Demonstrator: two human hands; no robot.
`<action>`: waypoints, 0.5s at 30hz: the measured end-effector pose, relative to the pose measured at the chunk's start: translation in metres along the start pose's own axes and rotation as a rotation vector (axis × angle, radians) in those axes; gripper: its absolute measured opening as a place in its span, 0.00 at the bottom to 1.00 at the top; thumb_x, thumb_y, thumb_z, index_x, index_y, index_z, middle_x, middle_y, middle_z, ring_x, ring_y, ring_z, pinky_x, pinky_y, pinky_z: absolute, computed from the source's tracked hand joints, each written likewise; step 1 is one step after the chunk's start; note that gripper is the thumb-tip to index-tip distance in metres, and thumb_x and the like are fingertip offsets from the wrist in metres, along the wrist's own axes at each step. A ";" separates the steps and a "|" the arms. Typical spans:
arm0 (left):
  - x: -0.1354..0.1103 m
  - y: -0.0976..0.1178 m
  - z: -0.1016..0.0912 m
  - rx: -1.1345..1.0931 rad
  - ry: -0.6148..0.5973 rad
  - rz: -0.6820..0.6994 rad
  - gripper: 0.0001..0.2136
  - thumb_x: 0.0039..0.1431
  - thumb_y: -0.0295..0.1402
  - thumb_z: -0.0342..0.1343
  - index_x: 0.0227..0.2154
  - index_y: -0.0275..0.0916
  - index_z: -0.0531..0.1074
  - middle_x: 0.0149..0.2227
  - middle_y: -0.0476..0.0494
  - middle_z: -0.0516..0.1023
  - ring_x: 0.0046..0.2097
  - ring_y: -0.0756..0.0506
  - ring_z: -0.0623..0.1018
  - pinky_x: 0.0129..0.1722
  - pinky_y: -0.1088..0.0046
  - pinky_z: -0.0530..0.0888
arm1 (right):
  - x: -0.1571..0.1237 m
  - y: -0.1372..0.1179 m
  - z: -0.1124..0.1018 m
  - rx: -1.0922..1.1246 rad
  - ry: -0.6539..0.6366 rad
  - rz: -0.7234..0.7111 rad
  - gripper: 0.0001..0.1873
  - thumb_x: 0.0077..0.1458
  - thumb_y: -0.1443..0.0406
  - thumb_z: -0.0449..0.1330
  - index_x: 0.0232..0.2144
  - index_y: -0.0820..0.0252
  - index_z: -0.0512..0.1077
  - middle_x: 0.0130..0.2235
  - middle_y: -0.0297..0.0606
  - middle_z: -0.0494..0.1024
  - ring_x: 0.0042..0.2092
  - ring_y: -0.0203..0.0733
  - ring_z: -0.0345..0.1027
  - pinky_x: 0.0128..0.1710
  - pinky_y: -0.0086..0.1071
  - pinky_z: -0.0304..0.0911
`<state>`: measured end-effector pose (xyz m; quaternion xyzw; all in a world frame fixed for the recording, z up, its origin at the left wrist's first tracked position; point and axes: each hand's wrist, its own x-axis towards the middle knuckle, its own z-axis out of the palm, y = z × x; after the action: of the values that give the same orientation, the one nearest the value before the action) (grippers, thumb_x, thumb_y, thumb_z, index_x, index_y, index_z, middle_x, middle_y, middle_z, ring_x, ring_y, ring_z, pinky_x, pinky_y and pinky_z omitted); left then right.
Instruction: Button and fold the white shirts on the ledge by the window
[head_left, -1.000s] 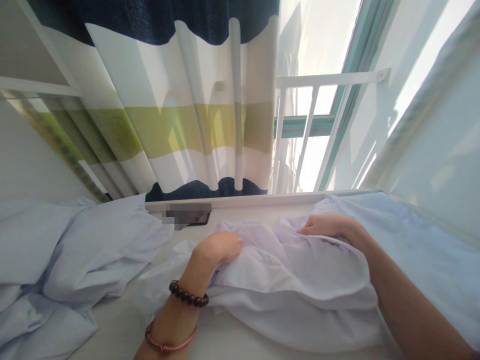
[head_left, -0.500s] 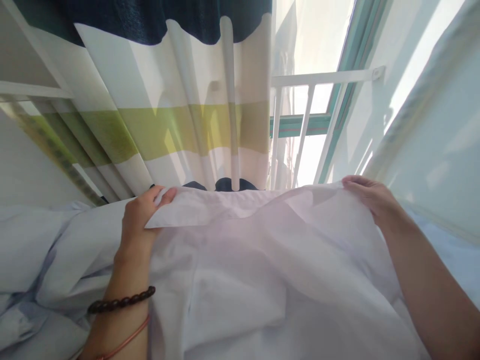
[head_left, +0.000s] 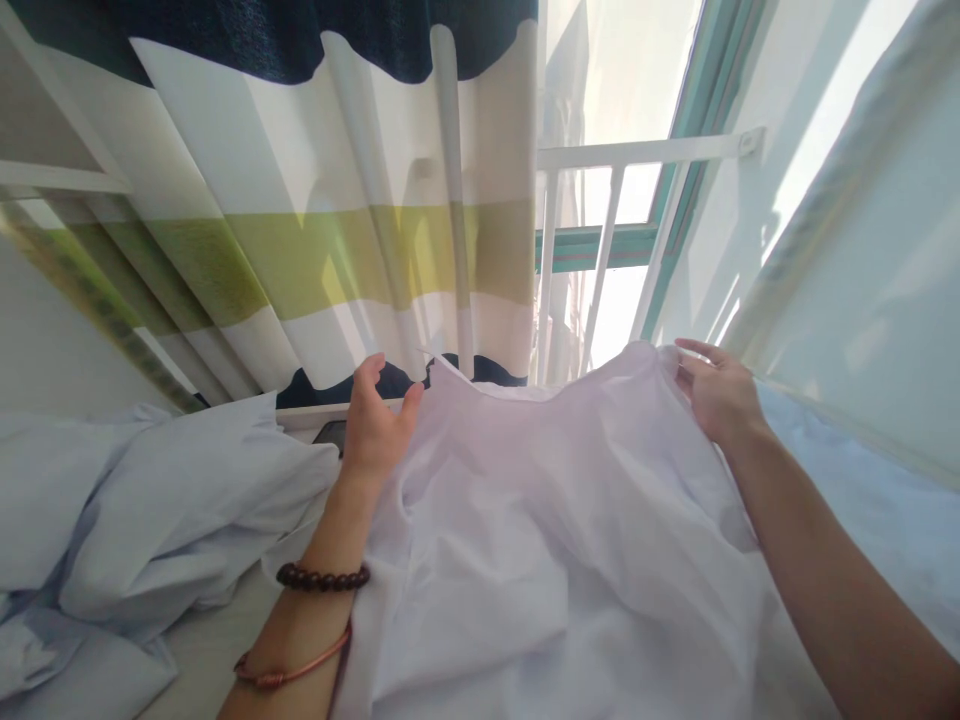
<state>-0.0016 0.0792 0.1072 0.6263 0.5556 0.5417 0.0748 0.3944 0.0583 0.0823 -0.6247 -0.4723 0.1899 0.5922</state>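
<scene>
A thin white cloth (head_left: 540, 530) is lifted up in front of me, hanging between both hands. My left hand (head_left: 375, 420), with a bead bracelet and a copper bangle on the wrist, pinches the cloth's upper left edge between thumb and fingers. My right hand (head_left: 716, 395) grips the upper right edge, fingers curled on the fabric. The cloth drapes down over the bed surface and hides most of it.
Pale blue bedding (head_left: 150, 510) is bunched up at the left, more pale blue sheet (head_left: 862, 500) lies at the right. A striped curtain (head_left: 337, 230) hangs behind, next to a white rail (head_left: 645, 150) and a window. A dark phone (head_left: 330, 432) peeks out by my left hand.
The cloth was lifted off the bed by both hands a second ago. Since half a second ago my left hand has moved right, narrowing the spread cloth and uncovering the blue bedding.
</scene>
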 end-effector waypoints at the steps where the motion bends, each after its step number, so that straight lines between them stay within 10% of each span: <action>1: -0.002 0.008 -0.003 0.086 0.005 0.124 0.23 0.56 0.37 0.56 0.54 0.39 0.63 0.58 0.35 0.68 0.61 0.40 0.66 0.61 0.60 0.63 | -0.001 0.001 0.000 -0.126 -0.031 0.026 0.30 0.53 0.55 0.54 0.57 0.57 0.65 0.42 0.45 0.79 0.44 0.49 0.74 0.40 0.42 0.71; 3: -0.009 0.028 -0.010 0.190 -0.157 0.247 0.14 0.59 0.38 0.52 0.47 0.41 0.70 0.52 0.38 0.74 0.56 0.40 0.71 0.58 0.62 0.67 | -0.007 -0.002 0.000 -0.459 -0.207 0.043 0.32 0.52 0.56 0.58 0.59 0.57 0.66 0.51 0.48 0.76 0.52 0.56 0.70 0.52 0.49 0.65; 8: -0.042 0.051 -0.001 0.306 -1.120 0.135 0.16 0.60 0.44 0.51 0.45 0.43 0.75 0.44 0.42 0.80 0.46 0.41 0.78 0.49 0.62 0.73 | -0.037 -0.030 0.021 -0.930 -0.572 -0.185 0.28 0.59 0.55 0.53 0.59 0.61 0.68 0.62 0.52 0.65 0.66 0.59 0.51 0.63 0.52 0.49; 15: -0.099 0.015 0.018 0.596 -1.141 0.065 0.33 0.61 0.53 0.47 0.67 0.48 0.51 0.71 0.39 0.40 0.69 0.28 0.47 0.61 0.40 0.55 | -0.129 -0.017 0.048 -0.884 -0.860 -0.312 0.35 0.61 0.50 0.51 0.65 0.62 0.59 0.67 0.53 0.54 0.68 0.60 0.44 0.64 0.54 0.47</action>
<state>0.0419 0.0057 0.0510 0.8265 0.5358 -0.0523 0.1648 0.2877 -0.0230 0.0455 -0.6018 -0.7872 0.1226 0.0564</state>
